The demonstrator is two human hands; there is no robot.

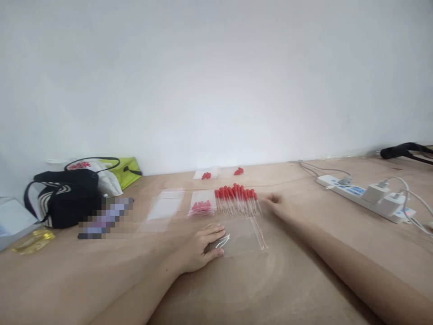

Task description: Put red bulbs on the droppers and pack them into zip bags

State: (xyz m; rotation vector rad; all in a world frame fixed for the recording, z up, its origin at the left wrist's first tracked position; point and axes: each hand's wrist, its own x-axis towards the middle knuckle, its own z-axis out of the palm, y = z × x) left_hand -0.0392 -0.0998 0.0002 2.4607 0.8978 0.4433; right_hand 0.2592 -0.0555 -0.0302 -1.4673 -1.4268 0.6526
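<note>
Red-tipped sticks (pixel 237 195) lay by the right hand (pixel 274 201), its grip too blurry to tell; the left hand (pixel 203 248) lay wide on a clear bag (pixel 245 238).

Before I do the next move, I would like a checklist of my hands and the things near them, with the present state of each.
1. Left hand rests on the clear bag: ok, fingers over its left end.
2. Bag lies flat on the table: ok.
3. Bag is open at its red-lined end: cannot tell, too little detail.
4. Red-tipped sticks all face one way: ok, tips toward the wall.
5. Right hand holds no stick: cannot tell, it is blurred beside the pile.
6. Power strip is apart from both hands: ok.
</note>
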